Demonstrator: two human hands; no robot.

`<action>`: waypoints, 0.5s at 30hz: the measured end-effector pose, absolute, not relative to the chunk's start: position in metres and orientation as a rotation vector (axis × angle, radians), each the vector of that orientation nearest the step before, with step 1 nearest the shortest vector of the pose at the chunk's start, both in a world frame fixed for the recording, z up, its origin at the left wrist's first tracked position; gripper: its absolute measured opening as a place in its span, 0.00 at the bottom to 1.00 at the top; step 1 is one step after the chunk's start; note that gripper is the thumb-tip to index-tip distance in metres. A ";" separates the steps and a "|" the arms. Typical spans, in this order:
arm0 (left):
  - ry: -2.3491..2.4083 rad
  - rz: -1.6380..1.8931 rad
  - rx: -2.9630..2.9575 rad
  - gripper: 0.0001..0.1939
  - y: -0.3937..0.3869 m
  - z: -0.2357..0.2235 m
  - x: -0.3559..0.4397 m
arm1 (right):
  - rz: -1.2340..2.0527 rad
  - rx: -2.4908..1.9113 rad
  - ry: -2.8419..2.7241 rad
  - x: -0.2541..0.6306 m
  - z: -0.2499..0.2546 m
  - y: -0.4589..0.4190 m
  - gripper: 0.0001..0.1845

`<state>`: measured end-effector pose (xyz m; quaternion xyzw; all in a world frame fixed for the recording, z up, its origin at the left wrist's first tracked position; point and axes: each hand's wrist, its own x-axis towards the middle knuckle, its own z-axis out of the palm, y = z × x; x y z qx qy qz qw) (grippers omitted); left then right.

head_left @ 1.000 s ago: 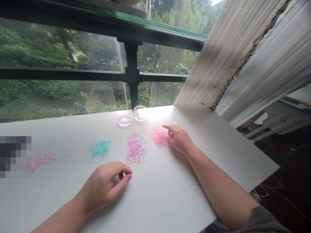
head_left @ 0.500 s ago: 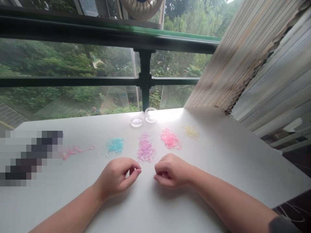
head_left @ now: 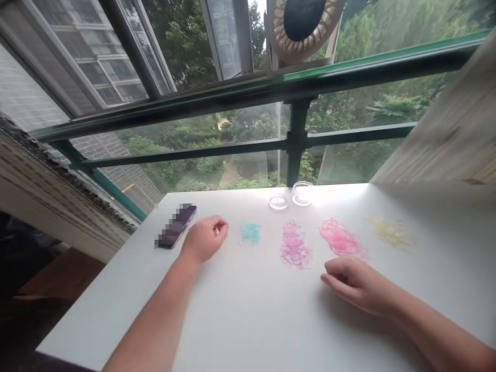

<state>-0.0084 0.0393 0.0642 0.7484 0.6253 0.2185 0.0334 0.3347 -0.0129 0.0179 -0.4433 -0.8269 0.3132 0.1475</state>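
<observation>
My left hand [head_left: 205, 238] is closed, thumb and index finger meeting in a pinch at the left of the table. Whatever it may hold is too small or hidden to name. It lies between a phone [head_left: 182, 226] and a small heap of turquoise rubber bands [head_left: 251, 233], touching neither. Fingers curled, my right hand [head_left: 351, 281] rests low just in front of a heap of pink bands [head_left: 341, 237]; the inside of its grip is hidden. Left of it is a heap of purple bands [head_left: 295, 245]. Pale yellow bands [head_left: 394, 233] lie farther right.
Two clear round dishes [head_left: 278, 202] stand at the back of the white table [head_left: 248, 320], by the window. A green railing [head_left: 296, 139] runs behind the table edge. Curtains [head_left: 434, 119] hang on both sides.
The view has turned left. My left hand has moved left, past the turquoise bands, to where a strand of pink bands lay; that strand is now out of sight. My right hand has shifted right, toward the pink heap.
</observation>
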 end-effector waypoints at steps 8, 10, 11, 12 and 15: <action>2.371 0.424 1.950 0.21 0.058 0.059 -0.080 | 0.954 -1.334 -2.364 0.334 0.014 -0.012 0.22; 2.367 0.376 1.943 0.21 0.057 0.057 -0.082 | 0.971 -1.343 -2.345 0.335 0.013 -0.012 0.22; 2.363 0.365 1.934 0.21 0.057 0.056 -0.083 | 0.979 -1.343 -2.339 0.336 0.012 -0.012 0.22; 2.356 0.359 1.922 0.21 0.056 0.056 -0.083 | 0.985 -1.340 -2.337 0.336 0.011 -0.012 0.22; 2.310 0.345 1.892 0.21 0.054 0.056 -0.085 | 0.979 -1.340 -2.342 0.338 0.008 -0.012 0.22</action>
